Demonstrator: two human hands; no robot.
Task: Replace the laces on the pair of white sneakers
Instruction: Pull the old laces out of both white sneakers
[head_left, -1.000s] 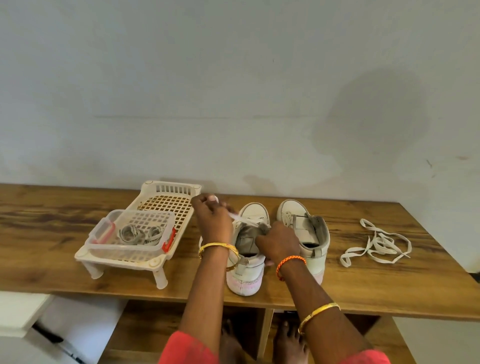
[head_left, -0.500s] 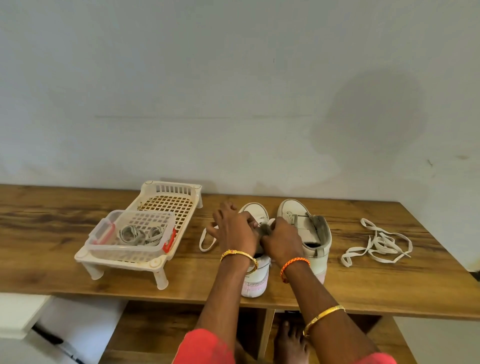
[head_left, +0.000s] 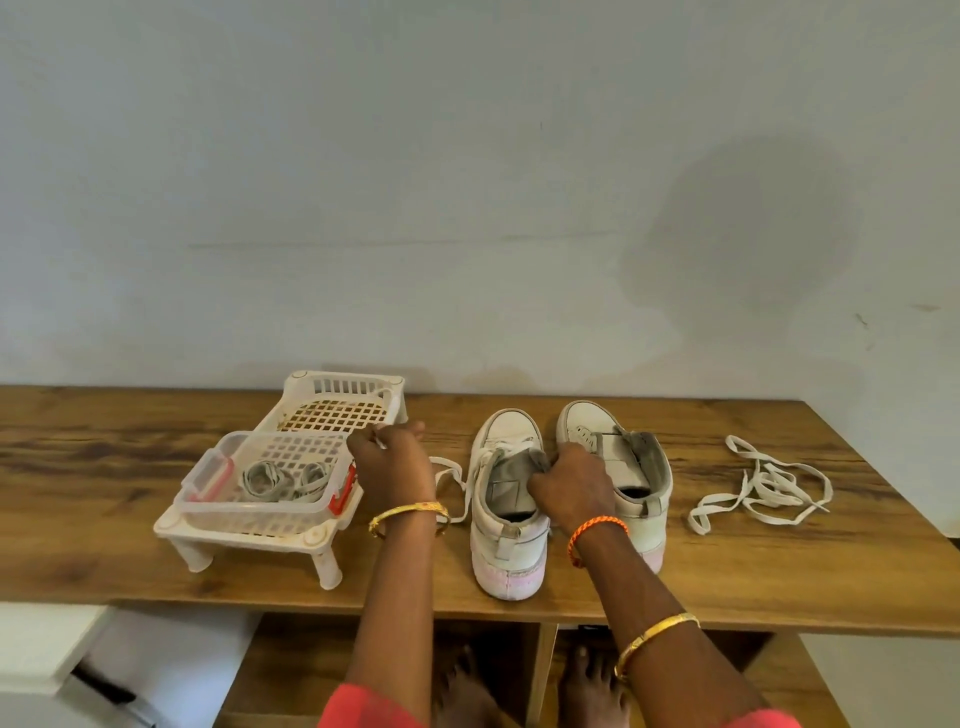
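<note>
Left hand (head_left: 392, 462) pinches lace (head_left: 451, 480) beside basket (head_left: 270, 493); right hand (head_left: 571, 486) grips sneaker (head_left: 506, 519) tongue.

The wooden tabletop (head_left: 727, 587) carries a white footed rack (head_left: 249, 530) just to the outer side of the left hand (head_left: 392, 467), and two white sneakers side by side: one sneaker (head_left: 506, 525) between the two hands, the other sneaker (head_left: 634, 467) just past the right hand (head_left: 574, 486). A loop of white lace (head_left: 449, 480) lies on the wood between the left hand and the nearer sneaker, and a loose heap of lace (head_left: 763, 486) lies well out beyond the right hand.
</note>
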